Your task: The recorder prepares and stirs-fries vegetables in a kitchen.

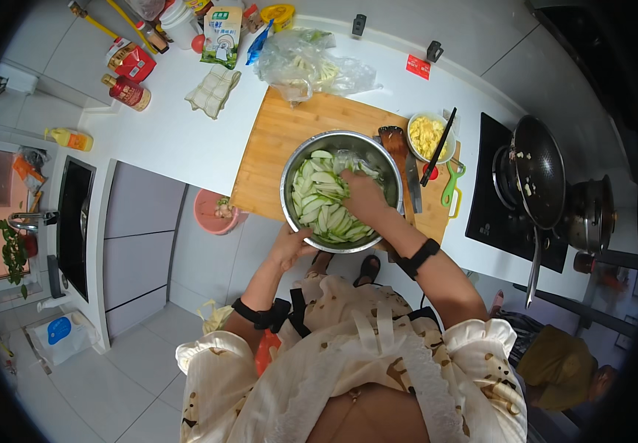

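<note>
A stainless steel bowl (287, 205) full of sliced pale green vegetable (324, 213) rests at the front edge of a bamboo cutting board (263, 149). My left hand (290, 246) grips the bowl's near left rim. Inside the bowl, my right hand (364, 199) reaches among the slices with bent fingers; whether it holds any is hidden. Right of the bowl lie a wooden spatula (395, 145), a partly covered knife (413, 188) and a green-handled peeler (450, 185). Black chopsticks (441, 141) lie across a bowl of cooked egg (427, 135).
A wok (540, 171) and a lidded pot (590, 213) stand at the cooktop (487, 205) on the right. Plastic bags of vegetables (319, 66) lie behind the board. A pink bin (213, 216) stands below the counter. Another person (557, 365) is at the lower right.
</note>
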`<state>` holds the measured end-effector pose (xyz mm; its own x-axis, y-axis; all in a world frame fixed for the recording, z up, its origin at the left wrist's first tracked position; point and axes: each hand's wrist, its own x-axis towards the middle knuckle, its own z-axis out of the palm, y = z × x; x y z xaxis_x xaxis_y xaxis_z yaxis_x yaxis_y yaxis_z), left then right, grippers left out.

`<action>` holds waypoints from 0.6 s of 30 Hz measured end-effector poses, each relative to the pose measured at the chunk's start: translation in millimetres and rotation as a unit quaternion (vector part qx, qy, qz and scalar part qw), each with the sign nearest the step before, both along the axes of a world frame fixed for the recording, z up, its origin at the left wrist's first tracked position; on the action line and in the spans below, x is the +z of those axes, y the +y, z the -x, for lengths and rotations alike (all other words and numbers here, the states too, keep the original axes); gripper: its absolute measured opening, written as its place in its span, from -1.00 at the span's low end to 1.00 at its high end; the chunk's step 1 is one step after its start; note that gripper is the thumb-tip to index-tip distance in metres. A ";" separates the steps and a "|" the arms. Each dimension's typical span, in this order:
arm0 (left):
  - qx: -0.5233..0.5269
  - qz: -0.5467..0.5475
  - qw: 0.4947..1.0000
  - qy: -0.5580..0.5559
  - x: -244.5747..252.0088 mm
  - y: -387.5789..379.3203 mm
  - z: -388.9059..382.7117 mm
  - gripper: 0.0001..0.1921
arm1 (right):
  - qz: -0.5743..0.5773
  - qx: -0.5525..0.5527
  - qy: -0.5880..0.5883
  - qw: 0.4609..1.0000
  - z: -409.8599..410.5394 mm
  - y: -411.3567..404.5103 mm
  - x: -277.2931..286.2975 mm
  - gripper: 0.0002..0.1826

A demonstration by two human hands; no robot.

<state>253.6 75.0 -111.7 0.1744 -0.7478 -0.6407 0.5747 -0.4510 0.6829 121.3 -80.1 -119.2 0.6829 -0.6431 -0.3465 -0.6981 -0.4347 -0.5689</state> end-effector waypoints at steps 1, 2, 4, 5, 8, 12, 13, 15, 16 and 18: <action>-0.029 -0.007 0.995 -0.092 6.0 -1.2 -2.5 -0.48 | 0.003 0.003 -0.030 1.000 0.2 -0.7 11.8 -0.23; -0.025 -0.008 0.995 -0.092 12.7 -2.3 -3.7 -0.48 | 0.003 0.007 -0.031 0.999 -0.7 -0.4 24.0 -0.23; 0.012 0.070 0.720 -0.691 28.0 -11.0 -4.5 -0.41 | 0.103 0.007 -0.025 0.994 1.8 -1.9 46.7 -0.12; 0.012 0.072 0.720 -0.690 35.9 -22.8 -5.9 -0.41 | 0.104 0.005 -0.024 0.994 0.9 -5.0 52.1 -0.12; -0.095 0.154 0.767 -0.615 41.5 -61.8 -4.5 -0.40 | 0.064 -0.026 0.097 0.993 -10.5 -14.0 53.5 0.08; -0.095 -0.126 0.863 -0.480 -6.9 -104.6 6.5 -0.35 | -0.082 -0.064 0.134 0.986 -18.4 -25.7 18.7 0.34; -0.075 -0.141 0.895 -0.417 -15.4 -112.6 6.2 -0.34 | -0.127 -0.061 0.124 0.982 -18.8 -26.7 9.0 0.40; -0.048 -0.087 0.941 -0.323 -32.4 -125.9 6.5 -0.40 | -0.139 -0.078 0.099 0.982 -18.6 -26.9 -15.0 0.37; -0.019 -0.034 0.974 -0.222 -35.3 -128.0 7.7 -0.45 | -0.152 -0.066 0.043 0.985 -16.8 -31.3 -21.6 0.35; -0.040 0.008 0.974 -0.221 -40.5 -122.0 3.9 -0.51 | -0.194 -0.103 -0.027 0.975 -15.1 -28.1 -20.0 0.15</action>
<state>249.7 -47.0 -152.2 0.3703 -0.7800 -0.5044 0.1863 -0.4696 0.8630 136.3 -108.2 -139.2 0.5779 -0.5959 -0.5576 -0.7115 -0.0333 -0.7019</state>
